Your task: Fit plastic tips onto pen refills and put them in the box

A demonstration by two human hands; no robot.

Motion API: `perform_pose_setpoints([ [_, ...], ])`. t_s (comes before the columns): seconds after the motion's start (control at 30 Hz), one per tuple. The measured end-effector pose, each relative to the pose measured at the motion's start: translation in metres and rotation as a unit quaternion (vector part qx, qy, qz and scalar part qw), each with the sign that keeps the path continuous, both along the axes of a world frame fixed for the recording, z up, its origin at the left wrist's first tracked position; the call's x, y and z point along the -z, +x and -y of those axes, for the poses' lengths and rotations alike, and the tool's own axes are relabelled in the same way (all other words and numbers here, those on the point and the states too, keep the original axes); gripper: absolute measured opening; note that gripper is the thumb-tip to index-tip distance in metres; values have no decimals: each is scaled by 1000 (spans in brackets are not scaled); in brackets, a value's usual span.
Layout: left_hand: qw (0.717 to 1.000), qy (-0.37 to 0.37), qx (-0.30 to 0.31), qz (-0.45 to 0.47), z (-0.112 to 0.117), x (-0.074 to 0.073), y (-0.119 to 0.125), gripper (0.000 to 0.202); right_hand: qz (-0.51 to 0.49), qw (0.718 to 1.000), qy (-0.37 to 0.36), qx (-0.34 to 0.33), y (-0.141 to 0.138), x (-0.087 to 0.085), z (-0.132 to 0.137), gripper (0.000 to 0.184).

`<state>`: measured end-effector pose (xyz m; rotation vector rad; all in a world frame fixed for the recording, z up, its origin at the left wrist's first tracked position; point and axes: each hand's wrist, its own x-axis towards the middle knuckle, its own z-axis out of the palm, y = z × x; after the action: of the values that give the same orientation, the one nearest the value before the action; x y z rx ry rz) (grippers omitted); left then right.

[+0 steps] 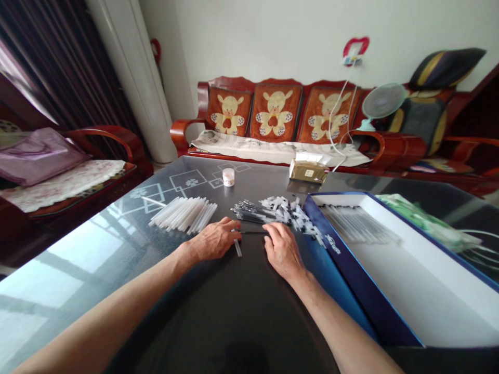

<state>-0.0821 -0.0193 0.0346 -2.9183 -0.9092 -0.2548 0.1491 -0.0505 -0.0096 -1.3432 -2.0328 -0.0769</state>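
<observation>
My left hand (218,239) is closed with a short translucent pen barrel (238,248) poking out from under its fingers toward me. My right hand (281,248) pinches one end of a thin dark pen refill (254,232), which spans the gap to my left fingertips. Whether its tip touches the barrel, I cannot tell. Beyond my left hand lies a heap of frosted white pen barrels (185,214). Just past my right hand is a loose pile of dark refills (251,212) with white ends (286,210).
On the right stands a blue box (393,306) with white inside, holding a row of assembled-looking clear pens (356,221). A small white tub (228,177) and a tissue box (307,171) are farther back on the dark glossy table (117,249). Green packaging (429,221) lies beyond the box.
</observation>
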Motion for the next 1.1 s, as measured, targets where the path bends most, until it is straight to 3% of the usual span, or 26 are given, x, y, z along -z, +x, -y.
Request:
perform_pose_setpoints([
  [0.17,999,-17,23,26,-1,1,-1,21,3,998,-28,48,1,4,-2,15],
  [0.3,992,-37,19,119,-11,7,1,18,-21,998,-26,57,3,7,-5,15],
  [0.43,974,0,-28,225,-25,11,24,27,-163,980,-21,114,9,10,-10,19],
  [0.57,975,14,-132,179,-30,17,55,34,-284,948,-26,141,16,11,-13,29],
  [0.77,975,38,-119,183,-39,30,62,34,-305,946,9,108,17,11,-15,29],
  [1.1,963,36,-158,215,-42,30,61,31,-252,963,6,94,16,10,-16,28],
])
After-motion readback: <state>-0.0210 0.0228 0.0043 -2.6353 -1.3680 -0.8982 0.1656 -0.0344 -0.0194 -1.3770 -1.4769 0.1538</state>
